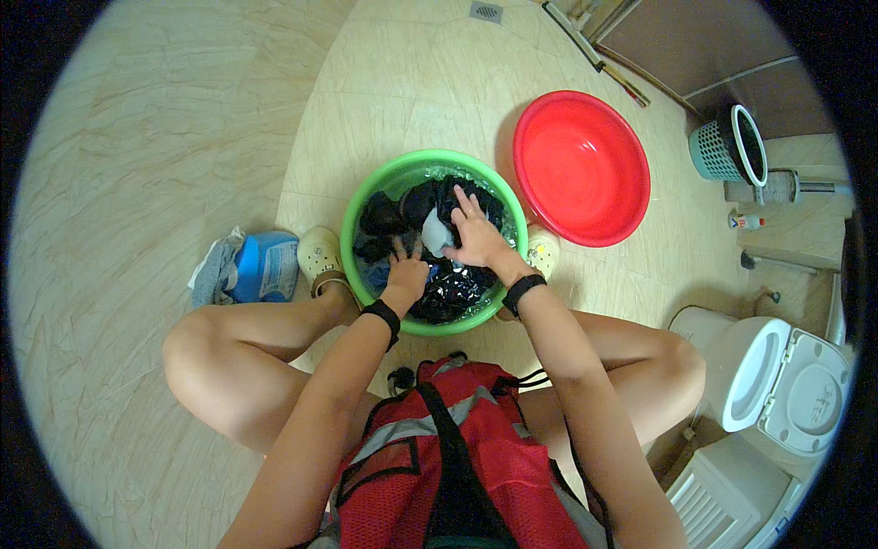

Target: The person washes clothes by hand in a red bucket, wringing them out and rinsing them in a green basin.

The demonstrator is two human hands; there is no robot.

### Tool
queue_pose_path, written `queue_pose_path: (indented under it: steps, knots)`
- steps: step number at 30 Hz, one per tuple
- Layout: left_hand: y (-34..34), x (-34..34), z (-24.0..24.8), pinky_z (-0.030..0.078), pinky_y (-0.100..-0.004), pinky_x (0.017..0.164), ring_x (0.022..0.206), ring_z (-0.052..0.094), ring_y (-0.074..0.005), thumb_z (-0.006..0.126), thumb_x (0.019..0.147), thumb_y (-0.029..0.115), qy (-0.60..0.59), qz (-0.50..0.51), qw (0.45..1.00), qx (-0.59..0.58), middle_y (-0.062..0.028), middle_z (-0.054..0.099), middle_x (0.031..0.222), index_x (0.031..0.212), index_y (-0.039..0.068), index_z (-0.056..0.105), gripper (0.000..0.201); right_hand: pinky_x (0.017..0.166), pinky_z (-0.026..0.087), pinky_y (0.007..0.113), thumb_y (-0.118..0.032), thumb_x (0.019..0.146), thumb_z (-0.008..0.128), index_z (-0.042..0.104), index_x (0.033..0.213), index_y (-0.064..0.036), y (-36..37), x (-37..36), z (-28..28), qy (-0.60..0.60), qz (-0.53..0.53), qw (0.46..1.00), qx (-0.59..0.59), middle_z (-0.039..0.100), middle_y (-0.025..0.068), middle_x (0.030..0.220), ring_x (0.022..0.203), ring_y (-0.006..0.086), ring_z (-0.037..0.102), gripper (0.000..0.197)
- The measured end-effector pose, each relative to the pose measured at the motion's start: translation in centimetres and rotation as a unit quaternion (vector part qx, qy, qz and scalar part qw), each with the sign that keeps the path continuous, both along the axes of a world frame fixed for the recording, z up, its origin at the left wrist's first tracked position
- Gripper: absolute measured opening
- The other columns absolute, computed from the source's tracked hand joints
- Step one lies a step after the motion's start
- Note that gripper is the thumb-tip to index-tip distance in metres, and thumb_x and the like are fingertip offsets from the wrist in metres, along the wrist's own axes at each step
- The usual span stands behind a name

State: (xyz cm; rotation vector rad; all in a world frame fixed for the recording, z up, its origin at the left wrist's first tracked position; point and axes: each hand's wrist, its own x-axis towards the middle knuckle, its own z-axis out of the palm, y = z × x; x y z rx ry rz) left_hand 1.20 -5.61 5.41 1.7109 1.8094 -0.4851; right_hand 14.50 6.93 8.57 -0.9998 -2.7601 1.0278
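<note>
Between my feet stands a round green basin [443, 156] of water with soaked dark clothes [382, 216] in it. My left hand [408, 274] reaches into the near left part, its fingers apart and pointing down onto the wet cloth. Its fingertips are partly lost among the dark fabric. Over the right half my right hand [479, 234] lies with fingers stretched out across the clothes. A pale grey piece [437, 231] shows beside its thumb and fingers; whether it is cloth or something else I cannot tell. Each wrist wears a black band.
A red basin [585, 169] stands just right of the green one. At my left foot are a blue bag [267, 265] and a grey cloth [218, 267]. Farther right are a basket [718, 154], a small white bottle [745, 221] and a toilet [759, 371]. A squeegee [585, 50] lies at the back wall.
</note>
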Motion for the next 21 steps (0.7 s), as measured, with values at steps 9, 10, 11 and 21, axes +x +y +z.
queue_pose_path:
  steps: [9,10,11,21]
  knots:
    - [0.6,-0.2,-0.1,0.043,-0.0462,0.091,0.106,0.053,-0.0358,0.057,0.076,0.002,-0.015,0.002,1.0,0.004,-0.0178,0.056,0.113,0.085,0.004,0.066,0.013,0.108,0.023,0.045,-0.023,0.058,0.077,0.037,0.113,0.0043,2.0,-1.8,-4.5,-0.16,0.059,0.985,-0.013,0.005,0.0302,0.144,0.128,0.0516,0.018,0.073]
    - [0.5,-0.4,-0.7,0.045,-0.0446,0.088,0.101,0.057,-0.0341,0.057,0.075,0.002,-0.02,0.003,1.0,0.008,-0.0171,0.06,0.107,0.085,0.004,0.066,0.013,0.108,0.023,0.043,-0.019,0.059,0.076,0.037,0.115,0.0044,2.2,-2.3,-4.9,-0.176,0.059,0.982,-0.028,0.007,0.0303,0.144,0.128,0.05,0.019,0.071]
    - [0.6,-0.6,-0.9,0.047,-0.0429,0.085,0.096,0.06,-0.0323,0.058,0.074,0.002,-0.026,0.004,1.0,0.011,-0.0164,0.063,0.101,0.084,0.004,0.065,0.013,0.104,0.03,0.043,-0.013,0.061,0.071,0.036,0.117,0.0046,2.1,-2.6,-5.4,-0.189,0.073,0.979,0.037,0.019,0.0292,0.141,0.125,0.0478,0.028,0.069]
    - [-0.8,-1.9,-0.4,0.051,-0.0401,0.076,0.089,0.062,-0.0325,0.06,0.071,0.005,0.0,-0.003,0.996,0.094,-0.0137,0.06,0.109,0.085,0.005,0.064,0.014,0.1,0.037,0.04,-0.018,0.075,0.065,0.039,0.128,-0.0074,0.4,-3.6,-4.3,-0.218,0.027,0.974,0.052,0.032,0.0164,0.141,0.123,0.0376,0.037,0.06]
